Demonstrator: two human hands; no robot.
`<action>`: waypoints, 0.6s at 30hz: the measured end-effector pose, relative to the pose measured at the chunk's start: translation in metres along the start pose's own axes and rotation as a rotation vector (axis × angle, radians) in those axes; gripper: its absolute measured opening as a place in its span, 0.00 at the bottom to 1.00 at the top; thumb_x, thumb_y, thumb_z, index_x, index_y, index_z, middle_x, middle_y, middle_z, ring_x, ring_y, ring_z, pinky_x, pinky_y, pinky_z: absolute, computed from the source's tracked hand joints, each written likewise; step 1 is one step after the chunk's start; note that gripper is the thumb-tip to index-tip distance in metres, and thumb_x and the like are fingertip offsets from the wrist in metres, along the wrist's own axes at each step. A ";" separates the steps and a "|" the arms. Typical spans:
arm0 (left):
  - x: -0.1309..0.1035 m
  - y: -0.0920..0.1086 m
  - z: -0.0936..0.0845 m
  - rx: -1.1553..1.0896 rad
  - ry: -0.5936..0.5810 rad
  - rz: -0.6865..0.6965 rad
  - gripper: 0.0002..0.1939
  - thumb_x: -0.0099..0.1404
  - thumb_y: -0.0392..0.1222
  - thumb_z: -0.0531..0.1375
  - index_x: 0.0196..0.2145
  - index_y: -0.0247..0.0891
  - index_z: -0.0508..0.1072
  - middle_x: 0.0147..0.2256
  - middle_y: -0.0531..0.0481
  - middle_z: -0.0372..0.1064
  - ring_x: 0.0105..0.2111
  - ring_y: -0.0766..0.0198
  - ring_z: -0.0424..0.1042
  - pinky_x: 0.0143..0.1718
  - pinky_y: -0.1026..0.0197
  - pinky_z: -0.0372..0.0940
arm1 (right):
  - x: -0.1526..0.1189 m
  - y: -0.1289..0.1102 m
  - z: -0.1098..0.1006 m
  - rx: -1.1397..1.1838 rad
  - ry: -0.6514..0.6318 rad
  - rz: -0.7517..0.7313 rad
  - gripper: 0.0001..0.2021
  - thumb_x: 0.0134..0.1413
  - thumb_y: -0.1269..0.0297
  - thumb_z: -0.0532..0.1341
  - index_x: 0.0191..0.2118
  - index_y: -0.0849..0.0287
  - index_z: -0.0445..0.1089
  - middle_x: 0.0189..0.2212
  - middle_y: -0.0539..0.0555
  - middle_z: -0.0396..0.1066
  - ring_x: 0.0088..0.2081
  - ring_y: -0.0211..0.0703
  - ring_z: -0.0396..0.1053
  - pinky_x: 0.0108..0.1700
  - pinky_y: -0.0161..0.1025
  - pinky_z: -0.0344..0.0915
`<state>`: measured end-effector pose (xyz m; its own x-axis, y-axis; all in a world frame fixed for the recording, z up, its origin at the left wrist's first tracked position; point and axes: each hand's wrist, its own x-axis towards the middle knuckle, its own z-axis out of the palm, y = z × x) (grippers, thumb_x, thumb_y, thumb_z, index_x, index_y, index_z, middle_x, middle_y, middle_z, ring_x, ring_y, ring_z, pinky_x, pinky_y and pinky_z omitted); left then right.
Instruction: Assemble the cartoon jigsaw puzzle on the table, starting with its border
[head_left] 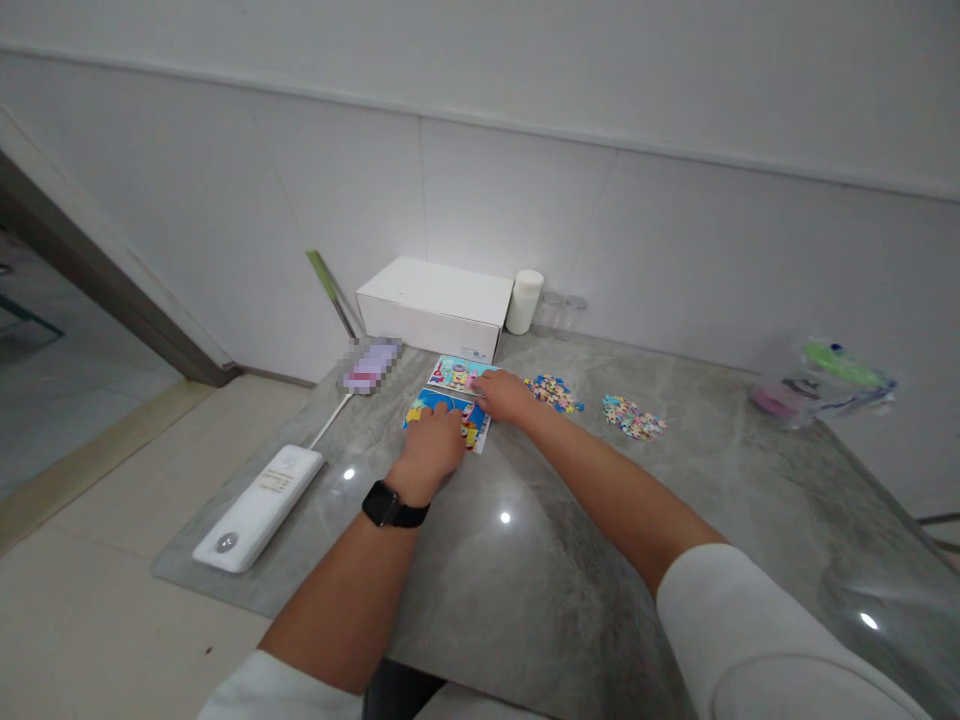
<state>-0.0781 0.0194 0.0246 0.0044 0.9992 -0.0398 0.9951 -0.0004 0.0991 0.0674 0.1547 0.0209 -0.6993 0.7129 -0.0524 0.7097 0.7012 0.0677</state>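
Two colourful cartoon picture cards lie one behind the other on the table. My left hand (435, 440) rests on the nearer, blue picture card (474, 432), fingers spread over it and covering its middle. A black watch (384, 503) is on that wrist. The farther, light-blue picture card (454, 373) lies close to the white box. My right hand (508, 397) reaches over from the right, its fingertips touching the right end of the farther card and its thumb near the nearer card's corner. Just beyond the right wrist is a pile of small puzzle pieces (553, 391).
A second puzzle-piece pile (634, 417) lies farther right. Against the wall stand a white box (431, 300), a white bottle (524, 302) and clear glasses (551, 312). A white power bank (262, 510) is cabled to a phone (370, 366) at left. A plastic bag (825, 385) sits far right.
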 end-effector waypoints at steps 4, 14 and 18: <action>-0.004 0.005 -0.003 -0.012 -0.037 -0.033 0.17 0.74 0.37 0.55 0.56 0.35 0.75 0.56 0.32 0.71 0.56 0.39 0.72 0.48 0.45 0.73 | 0.013 0.001 0.000 -0.012 -0.032 -0.025 0.20 0.68 0.56 0.61 0.61 0.56 0.73 0.59 0.63 0.75 0.57 0.56 0.74 0.55 0.47 0.72; -0.004 0.005 -0.009 -0.009 -0.098 -0.051 0.16 0.75 0.40 0.57 0.57 0.36 0.75 0.56 0.33 0.70 0.56 0.41 0.72 0.48 0.45 0.74 | 0.024 -0.004 -0.010 -0.030 -0.047 -0.091 0.18 0.69 0.55 0.60 0.60 0.55 0.73 0.57 0.62 0.76 0.57 0.55 0.75 0.53 0.45 0.73; -0.005 0.005 -0.012 -0.009 -0.110 -0.050 0.17 0.72 0.42 0.60 0.56 0.37 0.75 0.56 0.34 0.71 0.55 0.41 0.73 0.48 0.46 0.73 | 0.026 -0.008 -0.009 -0.043 -0.055 -0.096 0.17 0.71 0.63 0.57 0.60 0.57 0.72 0.54 0.62 0.77 0.53 0.54 0.77 0.50 0.45 0.73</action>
<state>-0.0744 0.0153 0.0370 -0.0338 0.9875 -0.1540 0.9933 0.0502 0.1037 0.0422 0.1676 0.0276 -0.7572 0.6428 -0.1157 0.6346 0.7660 0.1028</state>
